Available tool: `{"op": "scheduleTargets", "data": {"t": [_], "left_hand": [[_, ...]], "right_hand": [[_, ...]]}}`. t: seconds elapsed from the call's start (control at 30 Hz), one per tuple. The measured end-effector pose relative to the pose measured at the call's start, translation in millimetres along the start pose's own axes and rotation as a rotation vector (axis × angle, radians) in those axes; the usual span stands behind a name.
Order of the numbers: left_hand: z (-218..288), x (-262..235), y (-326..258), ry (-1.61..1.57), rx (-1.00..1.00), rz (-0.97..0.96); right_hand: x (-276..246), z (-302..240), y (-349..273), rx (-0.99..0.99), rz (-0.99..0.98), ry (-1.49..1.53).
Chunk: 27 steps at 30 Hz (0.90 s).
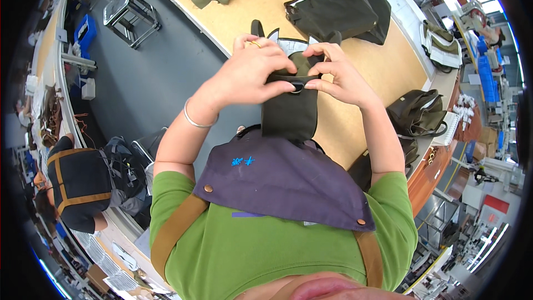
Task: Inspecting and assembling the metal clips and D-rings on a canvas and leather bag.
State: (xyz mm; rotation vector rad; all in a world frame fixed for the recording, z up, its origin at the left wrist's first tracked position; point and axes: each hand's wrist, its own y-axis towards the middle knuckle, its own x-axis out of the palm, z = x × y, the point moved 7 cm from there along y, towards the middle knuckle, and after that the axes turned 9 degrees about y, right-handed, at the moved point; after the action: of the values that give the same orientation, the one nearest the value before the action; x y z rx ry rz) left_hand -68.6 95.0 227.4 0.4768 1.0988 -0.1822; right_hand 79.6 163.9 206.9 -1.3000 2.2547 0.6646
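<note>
A dark green fabric piece (290,108) is being held up above the tabletop's (261,5) near edge, pinched at its top by the left hand (250,72) & right hand (338,75); thumbs are being pressed approx. at its metal snap (297,86). Finished bags (338,5) are lying toward the far edge.

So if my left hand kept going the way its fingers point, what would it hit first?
The left hand points right across the dark olive fabric piece, so it would probably meet the right hand fingertips at the metal snap; depth is unclear.
</note>
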Motion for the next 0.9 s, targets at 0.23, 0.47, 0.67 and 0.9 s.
{"op": "scheduleTargets", "data": {"t": [0.23, 0.47, 0.67, 0.9], "left_hand": [[-1.7, 24.3, -4.3, -0.106, -0.114, -0.028], [-3.5, 26.2, -6.7, -0.176, -0.091, 0.012], [-3.1, 28.5, -4.1, -0.161, -0.098, -0.037], [-19.0, -2.5, -4.0, 0.047, -0.021, 0.049]], "right_hand": [[10.0, -3.2, 12.0, -0.004, -0.085, -0.065], [20.8, 4.8, 8.6, -0.015, -0.111, 0.116], [18.8, -5.8, 14.5, 0.024, -0.093, 0.002], [28.5, 13.4, 7.5, 0.114, -0.129, 0.110]]}}
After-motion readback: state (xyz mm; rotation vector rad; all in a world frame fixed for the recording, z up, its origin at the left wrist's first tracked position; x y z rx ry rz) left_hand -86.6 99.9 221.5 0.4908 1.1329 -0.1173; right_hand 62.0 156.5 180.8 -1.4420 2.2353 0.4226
